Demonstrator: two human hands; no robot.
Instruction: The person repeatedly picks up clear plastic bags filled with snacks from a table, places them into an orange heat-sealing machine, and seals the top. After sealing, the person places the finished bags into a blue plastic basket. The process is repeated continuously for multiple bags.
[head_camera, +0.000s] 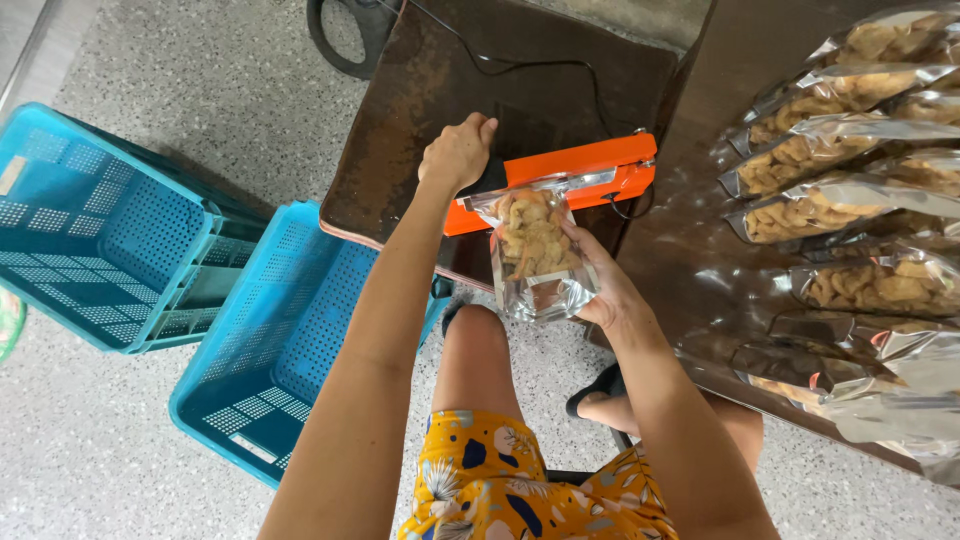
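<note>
Under the orange sealer (590, 170), the right grip (600, 290) clasps the snack pouch (535, 255); left fist (458, 152) presses its handle.

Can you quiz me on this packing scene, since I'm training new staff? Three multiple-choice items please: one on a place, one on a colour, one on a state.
1. Where is the held snack pouch's top edge?
A. In the orange sealer
B. In a crate
C. On the floor

2. What colour are the crates?
A. Red
B. Teal blue
C. White

3. What is the left hand doing?
A. Hanging free
B. Holding a cable
C. Pressing the sealer's arm

Answers: 1 A, the pouch's top lies under the sealer's bar. 2 B, both crates are teal. 3 C, the fist rests on the arm's end.
</note>
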